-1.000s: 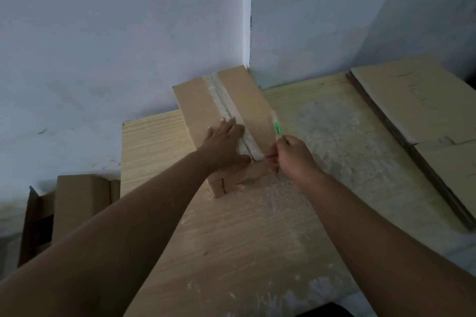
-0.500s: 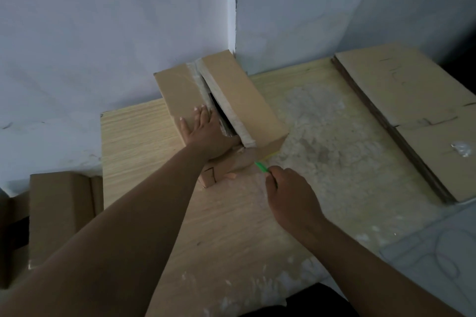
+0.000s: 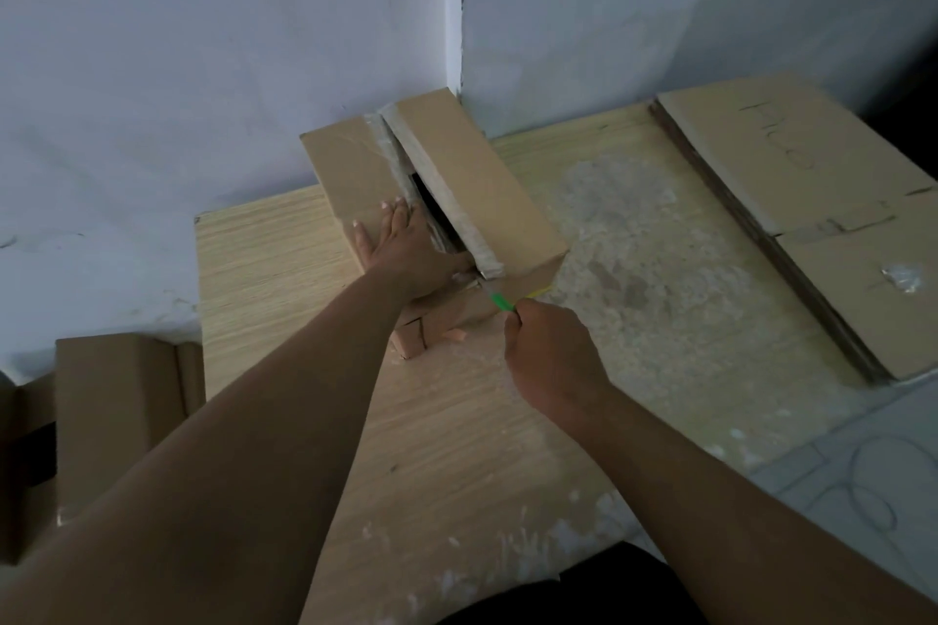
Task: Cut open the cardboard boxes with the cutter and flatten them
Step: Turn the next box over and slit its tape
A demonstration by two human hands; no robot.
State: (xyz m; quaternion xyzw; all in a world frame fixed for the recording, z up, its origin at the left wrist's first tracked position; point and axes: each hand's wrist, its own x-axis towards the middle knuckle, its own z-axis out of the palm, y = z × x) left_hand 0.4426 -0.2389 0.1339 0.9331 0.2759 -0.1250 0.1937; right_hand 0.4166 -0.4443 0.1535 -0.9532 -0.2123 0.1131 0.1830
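Our left hand (image 3: 406,246) presses flat, fingers straight, on the box (image 3: 467,188) at the far corner of the surface (image 3: 284,264); our right hand (image 3: 550,353) clenches the cutter (image 3: 502,302) at its near end. We should slice shallow, clear of the thumb.

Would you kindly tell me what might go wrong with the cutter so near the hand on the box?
The left hand presses flat on the left flap of the box, its thumb close to the tip of the cutter held by the right hand; a slip might nick it. The seam gapes open beside that hand, so the pressed flap may give way inward.
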